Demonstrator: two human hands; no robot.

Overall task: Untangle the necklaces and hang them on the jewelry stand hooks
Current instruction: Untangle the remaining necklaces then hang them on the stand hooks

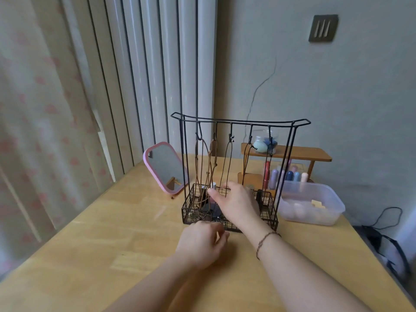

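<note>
Stand point(238, 122), five hooks, five cords hung; right hand point(236, 204) grip released; left hand point(202, 244) grip unclear.

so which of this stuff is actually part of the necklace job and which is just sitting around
In the job: jewelry stand, its hooks, brown cord necklaces, dark cord necklaces, wire basket, left hand, right hand.

Lying about: pink mirror, plastic tub, wooden shelf, sponge jar.

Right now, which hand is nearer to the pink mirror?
Left. The left hand sits at the stand's front edge, right of and nearer the camera than the pink mirror. The right hand reaches into the wire basket, farther right.
</note>
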